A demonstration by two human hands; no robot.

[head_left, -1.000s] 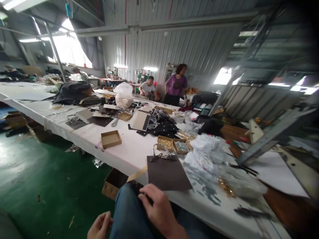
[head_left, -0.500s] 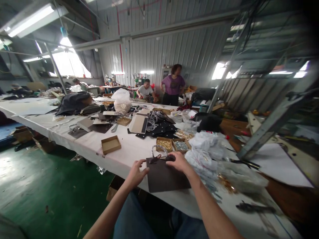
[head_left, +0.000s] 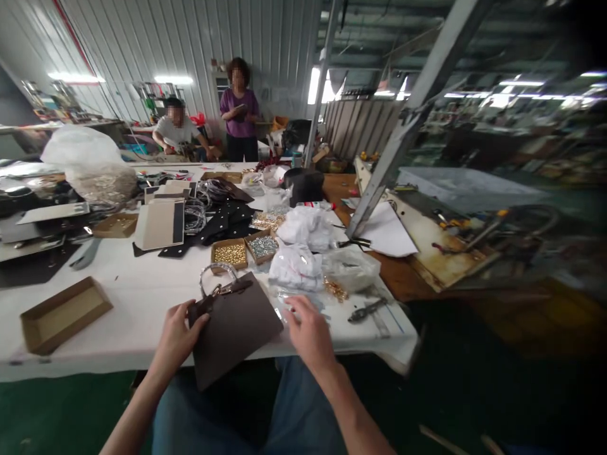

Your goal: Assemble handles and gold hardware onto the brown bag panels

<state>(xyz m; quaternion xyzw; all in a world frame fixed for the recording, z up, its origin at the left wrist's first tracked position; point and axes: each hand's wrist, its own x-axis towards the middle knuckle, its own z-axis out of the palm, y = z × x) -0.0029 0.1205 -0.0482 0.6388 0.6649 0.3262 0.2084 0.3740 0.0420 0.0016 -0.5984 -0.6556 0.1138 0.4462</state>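
Note:
My left hand (head_left: 180, 325) pinches the upper left corner of a dark brown bag panel (head_left: 234, 332), beside the dark strap end there. A braided grey handle (head_left: 215, 266) with metal fittings arches from the panel's top edge. The panel lies tilted over the table's front edge. Just right of the panel, my right hand (head_left: 308, 328) is held with its fingers bent and apart, and nothing shows in it. Beyond the handle stand a small box of gold metal pieces (head_left: 229, 253) and a box of silver ones (head_left: 262, 245).
A shallow cardboard box (head_left: 66, 316) sits at the left. Clear plastic bags (head_left: 296, 268) and a dark tool (head_left: 367, 309) lie to the right. Beige boards (head_left: 159, 224) and black studded pieces (head_left: 225, 221) are piled farther back. Two people work beyond the table, near a metal post (head_left: 389, 145).
The view has swung right. My right hand has let go of the strap end and moved off to the panel's right. My left hand now grips the panel's corner, and the panel has turned.

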